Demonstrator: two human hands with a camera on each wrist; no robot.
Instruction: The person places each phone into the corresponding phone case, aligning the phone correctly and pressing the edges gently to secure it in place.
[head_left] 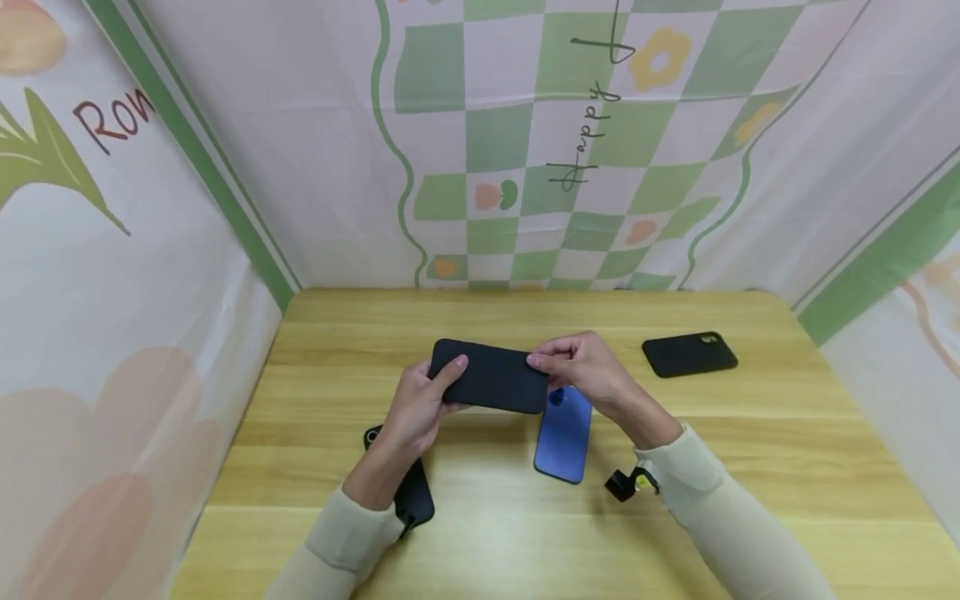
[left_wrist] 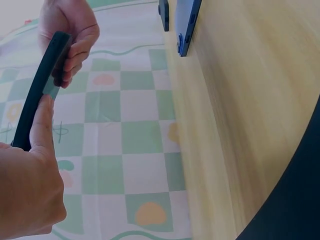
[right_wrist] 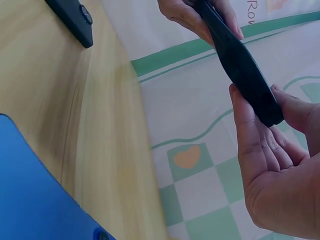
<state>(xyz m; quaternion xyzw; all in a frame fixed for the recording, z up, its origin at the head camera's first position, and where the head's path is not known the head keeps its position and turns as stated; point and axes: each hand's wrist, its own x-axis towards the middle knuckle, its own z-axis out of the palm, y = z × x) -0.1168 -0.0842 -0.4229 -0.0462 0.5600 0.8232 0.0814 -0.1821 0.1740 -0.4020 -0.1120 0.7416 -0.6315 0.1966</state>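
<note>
Both hands hold a black phone case (head_left: 491, 377) raised over the table, its long side running left to right. At its left end, my left hand (head_left: 420, 404) grips it with the thumb on the upper face and fingers beneath. My right hand (head_left: 588, 371) pinches the opposite end between thumb and fingers. The right wrist view shows the narrow edge of the case (right_wrist: 245, 70); whether a phone is inside, I cannot tell. Below the right hand, a blue phone (head_left: 564, 442) lies on the table, its camera end partly covered.
A black phone or case (head_left: 415, 492) lies under the left forearm, partly hidden. Another black case with a camera cutout (head_left: 690, 354) lies at the back right. The wooden table (head_left: 487, 542) meets patterned cloth walls (head_left: 337, 167) behind and at the sides.
</note>
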